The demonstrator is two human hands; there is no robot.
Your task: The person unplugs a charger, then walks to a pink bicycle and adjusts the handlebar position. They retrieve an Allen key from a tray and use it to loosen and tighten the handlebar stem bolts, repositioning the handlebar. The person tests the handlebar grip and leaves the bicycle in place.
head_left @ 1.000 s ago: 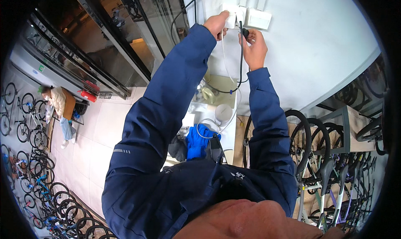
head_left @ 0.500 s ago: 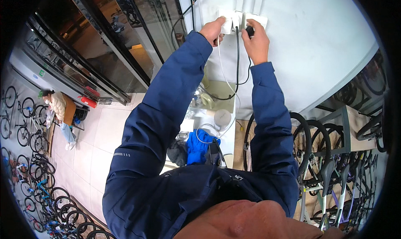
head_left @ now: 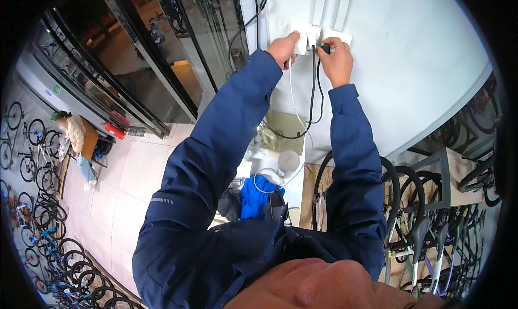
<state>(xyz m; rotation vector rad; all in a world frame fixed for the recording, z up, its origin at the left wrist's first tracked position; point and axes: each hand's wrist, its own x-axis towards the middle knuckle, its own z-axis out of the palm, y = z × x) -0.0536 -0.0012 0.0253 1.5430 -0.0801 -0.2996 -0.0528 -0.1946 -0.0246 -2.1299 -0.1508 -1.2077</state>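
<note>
High on the white wall, my left hand is closed around the left side of a white block that looks like a power adapter, its thumb on the front edge. A white cable hangs down from beneath these fingers. My right hand pinches a black plug against the right white wall socket; whether its prongs are in is hidden. Between the hands, a white plug with a thick black cord sits at the sockets. A thinner black cord runs down from the plug in my right hand.
Below my arms stands a white table with a round white container, blue cloth and clear bottles. Glass doors are at left. Bicycles line the right side. A person sits far left by a red fire extinguisher.
The whole view has shifted slightly, so the sockets and both hands appear lower and further right. Both hands keep their places at the sockets, the right one still on the black plug.
</note>
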